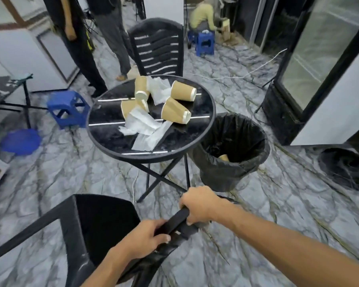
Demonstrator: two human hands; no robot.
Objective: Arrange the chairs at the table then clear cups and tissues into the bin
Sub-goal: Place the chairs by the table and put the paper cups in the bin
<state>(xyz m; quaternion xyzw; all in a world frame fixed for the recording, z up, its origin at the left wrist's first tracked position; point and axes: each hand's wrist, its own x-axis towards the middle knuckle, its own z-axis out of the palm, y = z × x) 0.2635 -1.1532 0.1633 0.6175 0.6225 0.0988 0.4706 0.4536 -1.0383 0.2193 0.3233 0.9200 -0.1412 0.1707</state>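
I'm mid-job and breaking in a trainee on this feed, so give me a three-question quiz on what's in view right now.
1. True or false: both hands grip the top of the near chair.
2. How many paper cups lie on the round table?
A) two B) four C) six
3. Fill in: the bin with the black liner stands on the floor to the ____ of the table, as the camera sees it.

Key
1. True: the left hand and the right hand both curl round its top rail.
2. B: four cups, all tipped over among the tissues.
3. right
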